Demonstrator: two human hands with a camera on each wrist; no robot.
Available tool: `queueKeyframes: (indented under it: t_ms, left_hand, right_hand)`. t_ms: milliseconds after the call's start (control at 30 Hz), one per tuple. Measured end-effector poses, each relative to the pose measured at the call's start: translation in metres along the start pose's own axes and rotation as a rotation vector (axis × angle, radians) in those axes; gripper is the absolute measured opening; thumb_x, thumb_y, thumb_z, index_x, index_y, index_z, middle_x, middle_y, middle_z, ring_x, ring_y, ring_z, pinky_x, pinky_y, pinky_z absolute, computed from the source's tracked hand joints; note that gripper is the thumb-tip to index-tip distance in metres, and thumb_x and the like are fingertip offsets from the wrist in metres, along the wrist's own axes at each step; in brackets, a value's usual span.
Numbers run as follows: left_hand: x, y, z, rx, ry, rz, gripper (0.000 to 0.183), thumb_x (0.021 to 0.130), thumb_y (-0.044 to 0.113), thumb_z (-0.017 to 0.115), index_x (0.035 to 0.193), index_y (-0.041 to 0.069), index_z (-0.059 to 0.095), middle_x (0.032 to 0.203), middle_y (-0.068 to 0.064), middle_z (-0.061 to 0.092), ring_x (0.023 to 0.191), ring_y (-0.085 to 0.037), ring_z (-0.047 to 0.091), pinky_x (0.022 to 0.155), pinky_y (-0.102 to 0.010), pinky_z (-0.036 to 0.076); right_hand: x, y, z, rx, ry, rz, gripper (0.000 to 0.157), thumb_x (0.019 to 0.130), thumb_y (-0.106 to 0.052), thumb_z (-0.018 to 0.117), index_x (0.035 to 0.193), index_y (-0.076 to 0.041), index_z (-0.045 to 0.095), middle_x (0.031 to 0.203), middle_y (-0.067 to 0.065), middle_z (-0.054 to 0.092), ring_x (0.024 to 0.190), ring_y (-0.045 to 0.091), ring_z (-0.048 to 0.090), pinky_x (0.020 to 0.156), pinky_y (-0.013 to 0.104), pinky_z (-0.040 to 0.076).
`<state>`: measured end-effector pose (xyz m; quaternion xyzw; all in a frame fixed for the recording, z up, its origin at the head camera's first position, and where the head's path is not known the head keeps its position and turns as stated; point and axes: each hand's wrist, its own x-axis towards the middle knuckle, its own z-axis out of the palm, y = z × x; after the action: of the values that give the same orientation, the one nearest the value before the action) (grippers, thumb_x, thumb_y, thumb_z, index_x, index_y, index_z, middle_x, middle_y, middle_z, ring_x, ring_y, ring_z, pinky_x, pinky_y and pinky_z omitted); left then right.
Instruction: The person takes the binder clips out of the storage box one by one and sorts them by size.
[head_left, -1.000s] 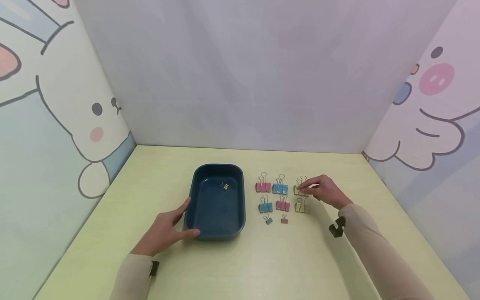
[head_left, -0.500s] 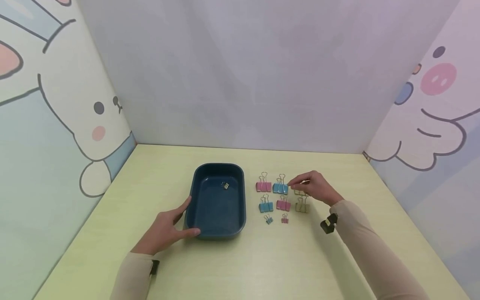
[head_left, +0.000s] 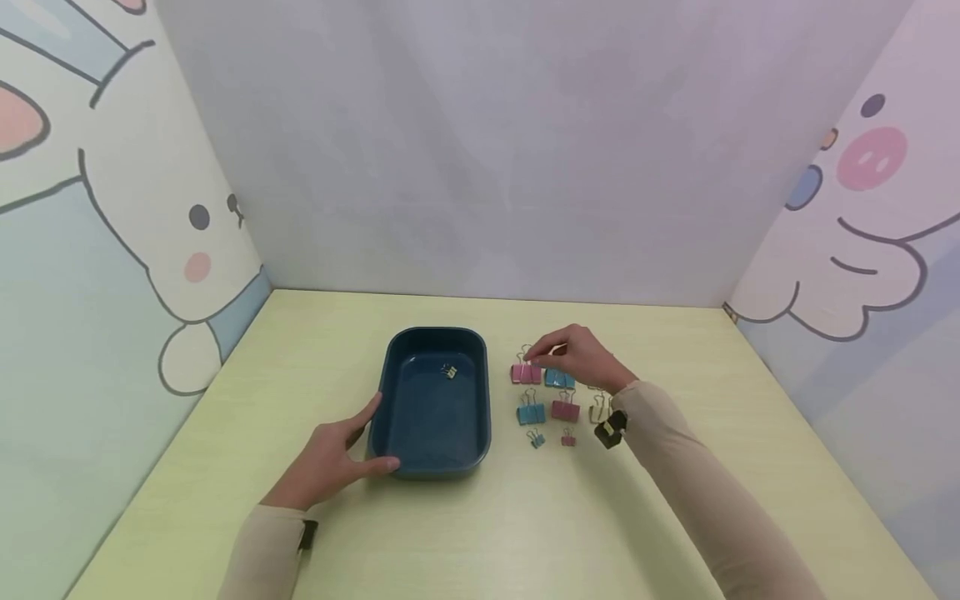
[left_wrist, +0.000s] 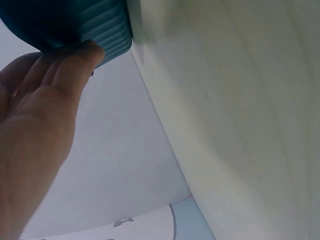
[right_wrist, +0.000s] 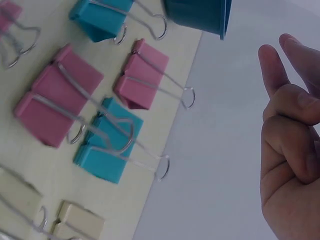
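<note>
My left hand [head_left: 324, 465] holds a dark blue tray [head_left: 483, 400] by its near left corner, fingers on the side and thumb at the front rim. One small yellow binder clip [head_left: 449, 372] lies inside. My right hand [head_left: 577, 354] is over the back row of clips, fingertips close to the large pink binder clip [head_left: 526, 375]. Nothing shows between its fingers in the right wrist view, where thumb and index are extended and the others bent. Under it is the large blue binder clip [right_wrist: 110, 142]; the large yellow binder clip [right_wrist: 80, 220] is mostly hidden in the head view.
Medium blue [head_left: 531, 414], pink [head_left: 565, 411] and yellow [head_left: 600, 412] binder clips form a middle row. In front lie a small blue clip [head_left: 536, 439] and a small pink clip [head_left: 568, 439]. Walls border the pale table [head_left: 480, 542] at back and sides.
My right hand has moved left from the large yellow clip, past the large blue one, to the large pink one. The clips, tray and left hand stay in place.
</note>
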<state>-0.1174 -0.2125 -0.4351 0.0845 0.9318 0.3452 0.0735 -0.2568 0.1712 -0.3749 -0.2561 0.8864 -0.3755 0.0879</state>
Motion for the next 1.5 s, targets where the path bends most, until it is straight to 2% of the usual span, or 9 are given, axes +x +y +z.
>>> queueKeyframes:
  t_ms: [133,267,467,633,800,1133,1267,1400,1500]
  left_hand:
    - [0.0,0.0,0.001,-0.007,-0.008,-0.021,0.105,0.078,0.06,0.077,0.16,0.019,0.026,0.161,-0.022,0.034,0.138,-0.044,0.05,0.109,-0.052,0.05]
    - [-0.001,0.0,0.002,-0.012,-0.005,-0.04,0.105,0.078,0.059,0.078,0.16,0.02,0.026,0.161,-0.021,0.033,0.139,-0.044,0.049,0.11,-0.053,0.049]
    - [-0.001,0.0,0.001,-0.019,0.001,-0.012,0.104,0.079,0.058,0.078,0.16,0.019,0.026,0.161,-0.021,0.034,0.139,-0.044,0.05,0.11,-0.052,0.05]
    - [-0.001,0.0,0.0,-0.012,0.005,-0.017,0.104,0.078,0.059,0.078,0.16,0.02,0.026,0.161,-0.021,0.034,0.138,-0.044,0.05,0.11,-0.052,0.049]
    - [0.0,0.0,-0.001,-0.012,0.007,-0.023,0.103,0.079,0.058,0.078,0.16,0.019,0.026,0.162,-0.021,0.033,0.139,-0.043,0.049,0.111,-0.053,0.048]
    - [-0.001,-0.001,0.0,-0.017,0.002,-0.037,0.102,0.08,0.057,0.078,0.16,0.02,0.027,0.162,-0.02,0.033,0.139,-0.043,0.05,0.111,-0.052,0.048]
    - [-0.001,-0.002,0.001,-0.023,0.005,-0.035,0.102,0.08,0.057,0.078,0.16,0.021,0.026,0.162,-0.019,0.032,0.139,-0.042,0.05,0.111,-0.052,0.048]
    - [0.0,-0.002,0.002,-0.019,0.004,-0.008,0.102,0.08,0.057,0.078,0.16,0.019,0.027,0.162,-0.018,0.034,0.139,-0.041,0.051,0.111,-0.051,0.049]
    - [0.0,-0.002,0.001,-0.015,0.005,0.012,0.102,0.08,0.058,0.078,0.16,0.018,0.027,0.162,-0.019,0.035,0.138,-0.042,0.051,0.11,-0.051,0.05]
  right_hand:
    - [0.017,-0.016,0.009,0.008,-0.026,-0.037,0.014,0.094,-0.011,0.07,0.103,-0.012,0.08,0.107,0.008,0.078,0.092,0.014,0.072,0.087,0.034,0.061]
    - [0.034,-0.029,0.019,0.043,-0.043,-0.052,0.014,0.094,-0.012,0.07,0.104,-0.012,0.08,0.108,0.008,0.078,0.092,0.015,0.073,0.083,0.029,0.061]
    - [0.053,-0.043,0.035,0.092,-0.049,-0.063,0.014,0.096,-0.015,0.068,0.103,-0.017,0.08,0.109,0.003,0.076,0.092,0.017,0.071,0.074,0.026,0.055]
    - [0.068,-0.058,0.044,0.108,-0.039,-0.08,0.012,0.096,-0.015,0.069,0.101,-0.016,0.08,0.107,0.003,0.076,0.09,0.013,0.07,0.076,0.025,0.057]
    - [0.085,-0.071,0.057,0.074,0.011,-0.072,0.011,0.095,-0.018,0.071,0.099,-0.014,0.08,0.102,0.002,0.077,0.09,0.012,0.068,0.075,0.024,0.058]
    - [0.108,-0.086,0.091,0.095,0.073,0.021,0.016,0.094,-0.02,0.071,0.102,-0.01,0.08,0.099,0.005,0.078,0.088,0.017,0.066,0.081,0.031,0.058]
    - [0.115,-0.081,0.105,0.047,0.077,0.112,0.011,0.093,-0.017,0.072,0.095,-0.011,0.081,0.099,0.006,0.078,0.088,0.019,0.065,0.08,0.03,0.057]
    - [0.117,-0.075,0.113,-0.03,0.09,0.204,0.013,0.092,-0.014,0.071,0.09,-0.01,0.083,0.099,0.006,0.079,0.092,0.021,0.066,0.081,0.031,0.059]
    - [0.116,-0.076,0.114,-0.097,0.11,0.235,0.016,0.091,-0.013,0.069,0.085,-0.007,0.083,0.091,0.006,0.08,0.083,0.019,0.066,0.074,0.029,0.058]
